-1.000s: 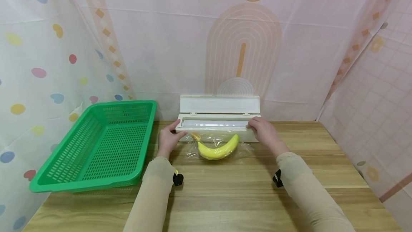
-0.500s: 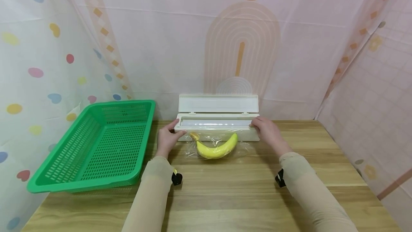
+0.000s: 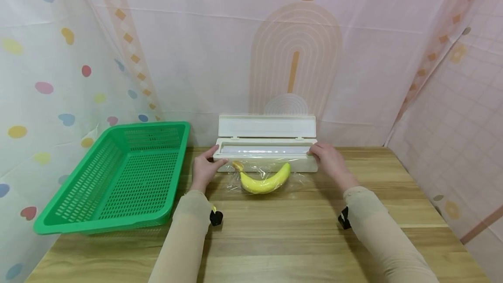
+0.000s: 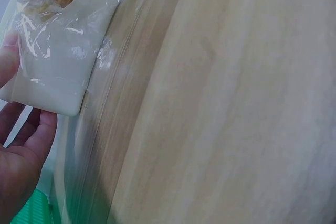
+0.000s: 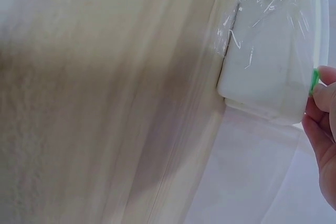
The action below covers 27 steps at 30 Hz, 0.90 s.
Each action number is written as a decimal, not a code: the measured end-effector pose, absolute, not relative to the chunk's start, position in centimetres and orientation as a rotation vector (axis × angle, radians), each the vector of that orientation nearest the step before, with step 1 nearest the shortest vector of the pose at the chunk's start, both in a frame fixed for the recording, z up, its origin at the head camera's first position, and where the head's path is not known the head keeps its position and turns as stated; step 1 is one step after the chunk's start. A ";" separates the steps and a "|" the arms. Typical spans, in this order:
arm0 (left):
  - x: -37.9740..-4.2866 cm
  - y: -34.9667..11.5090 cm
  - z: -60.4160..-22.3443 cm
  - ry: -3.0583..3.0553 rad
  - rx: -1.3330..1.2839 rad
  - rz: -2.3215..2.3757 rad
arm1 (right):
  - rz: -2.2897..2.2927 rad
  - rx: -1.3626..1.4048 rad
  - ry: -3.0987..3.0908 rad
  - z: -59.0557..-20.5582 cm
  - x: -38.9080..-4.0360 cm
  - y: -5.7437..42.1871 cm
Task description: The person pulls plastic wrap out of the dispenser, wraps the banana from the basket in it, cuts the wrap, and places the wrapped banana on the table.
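The left hand [image 3: 204, 171], thumb and fingers parted, gripped the box [image 3: 267, 142], whose length ran between both hands; the banana [image 3: 261, 187] lay between them along its front; the right hand [image 3: 330, 163], nearly closed, pinched the tab [image 5: 314, 82].

On the table [image 3: 275, 243], the banana [image 3: 265, 185] lies before the box [image 3: 268, 141], the basket [image 3: 135, 182] left of both
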<state>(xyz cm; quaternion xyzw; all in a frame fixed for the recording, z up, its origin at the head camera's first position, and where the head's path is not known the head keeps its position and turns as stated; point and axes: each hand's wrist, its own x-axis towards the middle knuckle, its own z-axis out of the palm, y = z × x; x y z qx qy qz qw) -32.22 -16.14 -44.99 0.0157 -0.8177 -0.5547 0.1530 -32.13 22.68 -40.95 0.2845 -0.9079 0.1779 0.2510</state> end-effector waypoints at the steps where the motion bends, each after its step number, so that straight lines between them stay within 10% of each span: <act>1: -32.2 -16.1 -45.0 -2.345 0.045 -1.590 | 0.484 0.776 -2.469 -41.0 -32.1 22.7; 27: -32.0 -16.1 -44.9 -2.346 0.049 -1.613 | 0.482 0.767 -2.443 -41.4 -32.2 23.2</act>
